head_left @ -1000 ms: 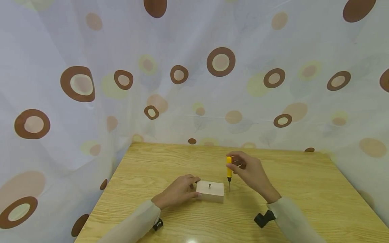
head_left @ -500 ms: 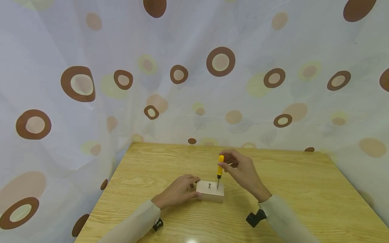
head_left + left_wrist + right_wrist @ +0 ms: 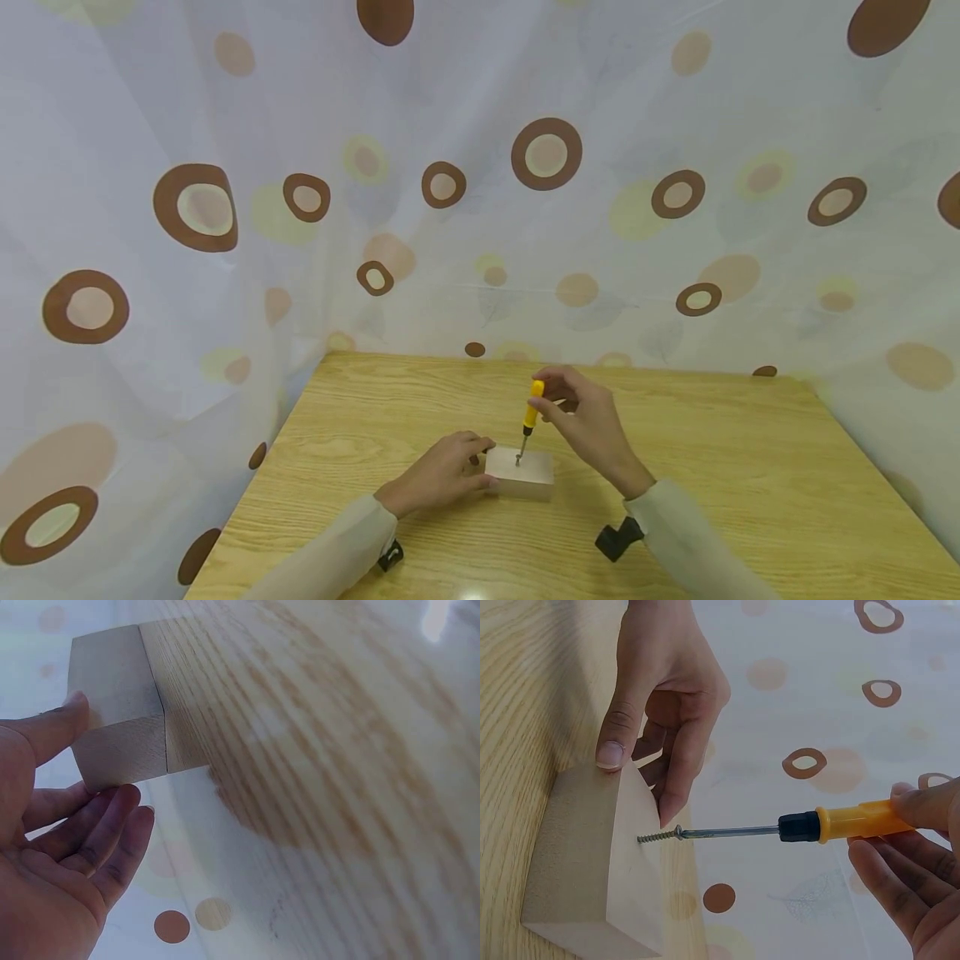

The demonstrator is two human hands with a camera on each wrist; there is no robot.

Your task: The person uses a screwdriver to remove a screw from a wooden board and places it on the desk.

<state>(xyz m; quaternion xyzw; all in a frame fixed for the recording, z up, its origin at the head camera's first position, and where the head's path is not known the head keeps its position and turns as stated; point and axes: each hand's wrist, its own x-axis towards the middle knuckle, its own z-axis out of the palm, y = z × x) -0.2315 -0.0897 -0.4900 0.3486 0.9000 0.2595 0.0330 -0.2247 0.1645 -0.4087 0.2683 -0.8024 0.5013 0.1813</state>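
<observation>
A pale wooden block (image 3: 525, 482) lies on the table, and a screw (image 3: 658, 837) stands partly sunk in its top, most of the thread showing. My left hand (image 3: 442, 475) grips the block's left end, thumb on the near side and fingers at the far side. Between the thumb and fingers of my right hand (image 3: 588, 425) is the handle of a yellow screwdriver (image 3: 855, 822) with a black collar. Its shaft leans slightly, and the tip meets the screw head in the right wrist view. In the left wrist view the thumb presses the block's side.
The wood-grain table (image 3: 697, 450) spreads out around the block. A white curtain (image 3: 480, 208) with brown and yellow circles hangs behind and at both sides. A black wrist mount (image 3: 619, 538) sits under the right sleeve.
My right hand has moved left with the screwdriver, from beside the block's right end, across its top, to the screw head. My left hand and the block have stayed in place.
</observation>
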